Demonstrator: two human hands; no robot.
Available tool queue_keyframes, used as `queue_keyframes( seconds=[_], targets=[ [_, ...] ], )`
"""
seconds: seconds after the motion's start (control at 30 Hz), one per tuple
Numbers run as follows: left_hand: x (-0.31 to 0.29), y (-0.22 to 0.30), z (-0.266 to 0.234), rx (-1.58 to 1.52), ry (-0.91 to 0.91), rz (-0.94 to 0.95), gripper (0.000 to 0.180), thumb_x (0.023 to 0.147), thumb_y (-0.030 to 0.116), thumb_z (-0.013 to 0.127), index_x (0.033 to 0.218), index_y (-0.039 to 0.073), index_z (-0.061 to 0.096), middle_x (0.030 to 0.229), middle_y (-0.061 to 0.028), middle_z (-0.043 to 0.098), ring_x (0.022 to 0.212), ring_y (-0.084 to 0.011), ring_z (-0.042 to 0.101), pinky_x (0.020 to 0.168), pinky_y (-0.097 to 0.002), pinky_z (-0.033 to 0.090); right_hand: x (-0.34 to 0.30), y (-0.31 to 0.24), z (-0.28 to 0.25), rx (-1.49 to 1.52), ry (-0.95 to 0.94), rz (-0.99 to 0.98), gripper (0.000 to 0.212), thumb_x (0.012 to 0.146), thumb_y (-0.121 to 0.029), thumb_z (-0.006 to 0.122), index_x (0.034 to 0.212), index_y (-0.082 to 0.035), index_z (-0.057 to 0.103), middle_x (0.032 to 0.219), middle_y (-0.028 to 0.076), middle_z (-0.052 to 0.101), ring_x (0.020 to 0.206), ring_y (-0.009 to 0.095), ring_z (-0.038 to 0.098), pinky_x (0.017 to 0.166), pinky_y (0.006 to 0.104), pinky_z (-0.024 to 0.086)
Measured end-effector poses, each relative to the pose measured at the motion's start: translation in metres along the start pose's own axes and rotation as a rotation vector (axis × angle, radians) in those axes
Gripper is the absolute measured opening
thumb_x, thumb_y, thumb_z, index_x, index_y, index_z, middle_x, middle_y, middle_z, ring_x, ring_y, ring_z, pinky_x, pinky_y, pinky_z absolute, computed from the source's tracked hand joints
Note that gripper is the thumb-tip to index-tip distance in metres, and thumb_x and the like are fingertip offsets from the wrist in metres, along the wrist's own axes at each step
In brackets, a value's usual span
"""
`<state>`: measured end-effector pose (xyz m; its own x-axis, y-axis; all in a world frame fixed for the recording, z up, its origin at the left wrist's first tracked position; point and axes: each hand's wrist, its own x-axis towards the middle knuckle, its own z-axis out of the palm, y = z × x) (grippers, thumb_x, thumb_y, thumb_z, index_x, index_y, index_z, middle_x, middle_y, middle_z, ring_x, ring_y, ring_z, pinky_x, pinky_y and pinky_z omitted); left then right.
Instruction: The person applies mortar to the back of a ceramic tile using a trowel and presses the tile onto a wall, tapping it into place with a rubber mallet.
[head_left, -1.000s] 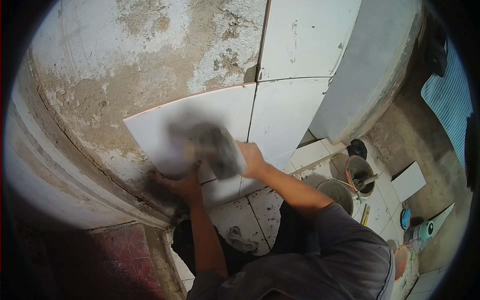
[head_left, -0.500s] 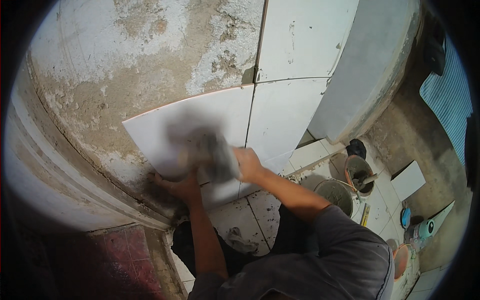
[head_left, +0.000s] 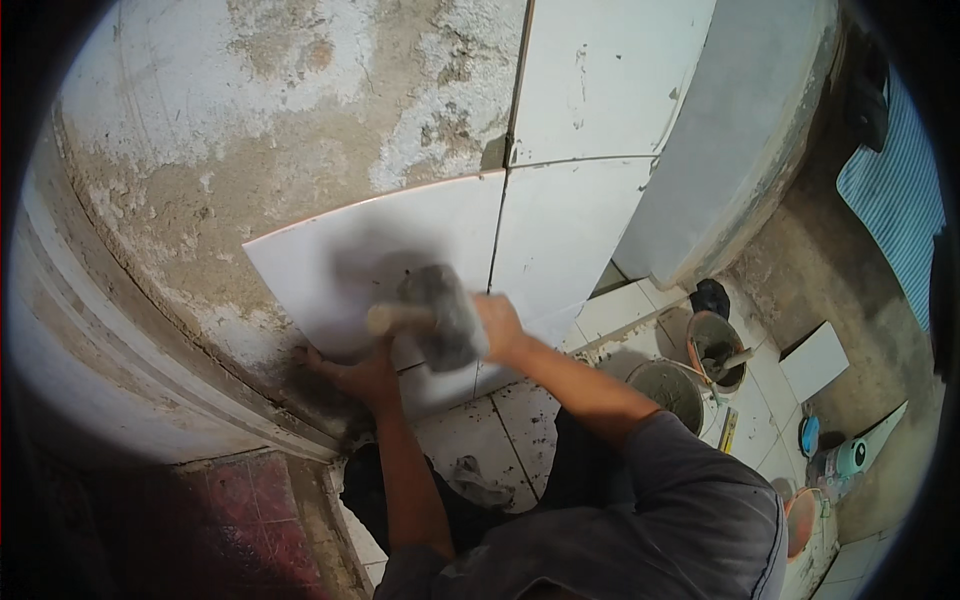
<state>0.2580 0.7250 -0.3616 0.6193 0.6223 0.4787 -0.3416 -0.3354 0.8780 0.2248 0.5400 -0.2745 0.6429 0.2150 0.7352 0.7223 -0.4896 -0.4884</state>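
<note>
A large white tile (head_left: 440,215) stands against the wall, its right edge along the joint with the tile beside it (head_left: 560,230). My right hand (head_left: 497,328) is closed around the grey, mortar-smeared blade of a trowel (head_left: 447,335). Its pale wooden handle (head_left: 395,320) points left, in front of the tile; whether it touches the surface I cannot tell. At the tile's lower left edge, my left hand (head_left: 355,375) rests with its fingers stretched out toward the wall. The fingertips there are partly in shadow.
Bare, patchy wall (head_left: 230,180) rises above the tile. To the right on the tiled floor stand a bucket of mortar (head_left: 668,390), another bucket (head_left: 715,345) with a tool in it, a yellow level (head_left: 730,430) and a loose white tile (head_left: 815,362). A crumpled bag (head_left: 480,480) lies between my knees.
The trowel, strongly blurred before, shows more sharply now, its wooden handle plain to see in front of the tile. My left hand has stayed in place at the tile's edge.
</note>
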Motion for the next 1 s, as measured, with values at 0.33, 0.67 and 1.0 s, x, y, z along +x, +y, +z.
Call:
queue_keyframes(
  seconds=[0.33,0.67,1.0],
  targets=[
    [0.004,-0.021,0.007,-0.309,0.055,-0.116,0.108,0.053,0.027,0.091,0.135,0.000,0.026,0.149,-0.0299,0.009,0.141,-0.0406,0.011,0.114,-0.0498,0.019,-0.008,0.012,0.017,-0.044,0.104,-0.337,0.019,0.073,-0.016,0.057,0.064,-0.005,0.044,0.055,0.012,0.043,0.047,0.033,0.047,0.046,0.0396,0.040],
    [0.001,0.012,-0.001,0.014,0.014,-0.072,0.111,0.051,0.020,0.092,0.136,0.000,0.024,0.150,-0.0284,0.009,0.140,-0.0397,0.013,0.115,-0.0468,0.019,-0.012,0.007,0.009,-0.015,0.143,-0.352,0.020,0.075,-0.017,0.062,0.083,0.001,0.060,0.069,0.015,0.059,0.055,0.033,0.057,0.051,0.0420,0.046],
    [0.001,0.041,-0.007,0.030,-0.013,-0.133,0.112,0.049,0.022,0.094,0.135,-0.001,0.027,0.149,-0.0267,0.016,0.138,-0.0372,0.022,0.113,-0.0440,0.024,-0.013,0.005,0.008,0.002,0.071,-0.040,0.030,0.081,-0.031,0.060,0.093,-0.003,0.060,0.079,0.015,0.064,0.063,0.036,0.061,0.054,0.0411,0.049]
  ],
)
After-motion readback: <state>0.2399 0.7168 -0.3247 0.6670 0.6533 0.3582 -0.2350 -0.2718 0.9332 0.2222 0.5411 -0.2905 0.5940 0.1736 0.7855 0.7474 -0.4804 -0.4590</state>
